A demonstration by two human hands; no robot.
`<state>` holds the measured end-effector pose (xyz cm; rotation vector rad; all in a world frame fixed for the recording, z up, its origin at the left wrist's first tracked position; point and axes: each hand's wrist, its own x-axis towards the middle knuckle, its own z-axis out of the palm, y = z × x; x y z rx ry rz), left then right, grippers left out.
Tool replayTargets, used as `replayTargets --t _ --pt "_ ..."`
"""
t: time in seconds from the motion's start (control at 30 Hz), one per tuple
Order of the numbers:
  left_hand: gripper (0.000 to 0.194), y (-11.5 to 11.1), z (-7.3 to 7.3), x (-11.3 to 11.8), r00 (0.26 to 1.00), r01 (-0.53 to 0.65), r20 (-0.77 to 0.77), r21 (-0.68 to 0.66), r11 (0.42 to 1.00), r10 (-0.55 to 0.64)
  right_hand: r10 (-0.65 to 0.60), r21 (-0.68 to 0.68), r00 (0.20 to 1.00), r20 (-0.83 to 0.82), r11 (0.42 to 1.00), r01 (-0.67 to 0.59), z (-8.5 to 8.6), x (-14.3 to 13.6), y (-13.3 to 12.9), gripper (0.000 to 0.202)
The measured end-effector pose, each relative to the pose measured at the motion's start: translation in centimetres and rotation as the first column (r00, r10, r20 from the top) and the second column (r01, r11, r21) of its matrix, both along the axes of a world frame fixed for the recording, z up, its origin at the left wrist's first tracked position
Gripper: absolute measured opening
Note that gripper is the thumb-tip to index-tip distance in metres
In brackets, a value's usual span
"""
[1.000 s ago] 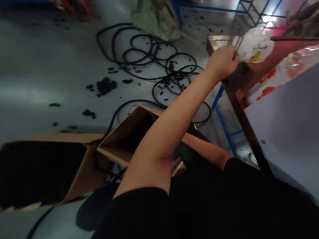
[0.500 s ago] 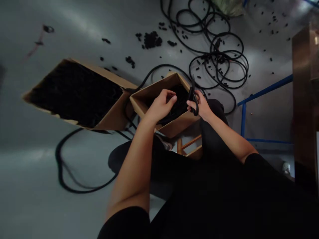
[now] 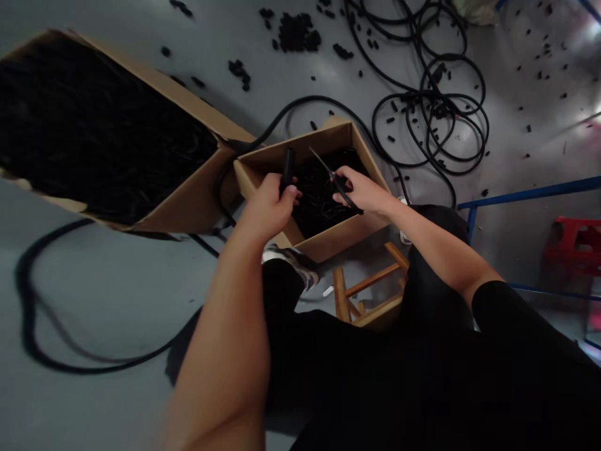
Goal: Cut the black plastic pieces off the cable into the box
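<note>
My left hand (image 3: 270,207) is closed round a short black rubber tube piece (image 3: 288,166), which points up and away from me. Black-handled scissors (image 3: 339,183) are gripped in my right hand (image 3: 359,191), their blades aimed up and to the left. Both hands are over a small open cardboard box (image 3: 331,245), the left one at its left side and the right one at its right. Many thin black pieces (image 3: 323,194) fill the bottom of this box. The tube's end and the scissor blades stand apart.
A larger cardboard box (image 3: 181,188) full of black pieces stands to the left. Long black hose (image 3: 319,98) passes behind the small box and coils on the floor. Black offcuts (image 3: 298,32) are scattered there. A wooden stool (image 3: 370,282), blue rail (image 3: 539,190) and red plastic stool (image 3: 575,244) are nearby.
A black tube piece now shows in my left hand, which was over the box with no piece visible. The scissors have turned to point left. My view has shifted.
</note>
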<state>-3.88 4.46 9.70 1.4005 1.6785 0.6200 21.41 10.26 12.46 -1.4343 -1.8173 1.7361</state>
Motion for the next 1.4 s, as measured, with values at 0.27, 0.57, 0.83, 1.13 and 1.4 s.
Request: replayTargets --t 0.27,0.57,0.83,1.13,1.4 --pt "0.048 0.1 0.1 0.7 0.993 -0.019 -0.113 0.070 0.997 0.027 0.178 0.149 0.970 0.166 0.968 -0.203 0.5 3.4 -0.1 0.042" --pt "0.049 -0.2 -1.6 1.7 1.000 -0.010 0.025 0.136 0.991 0.007 0.253 0.132 0.950 0.185 0.951 -0.279 1.5 4.8 -0.3 0.050" --pt "0.053 -0.5 -2.1 3.0 0.998 0.026 0.048 0.131 0.991 -0.033 0.242 0.109 0.948 0.206 0.957 -0.268 2.0 4.1 -0.5 0.047" --pt "0.051 -1.3 -2.2 3.2 0.996 0.068 -0.065 0.131 0.989 -0.060 0.251 0.090 0.935 0.250 0.956 -0.281 2.3 4.0 -0.9 0.043" --pt "0.038 -1.6 -2.6 4.0 0.989 -0.146 0.054 0.150 0.978 0.139 0.250 0.087 0.936 0.248 0.957 -0.278 2.5 3.8 -1.3 0.040"
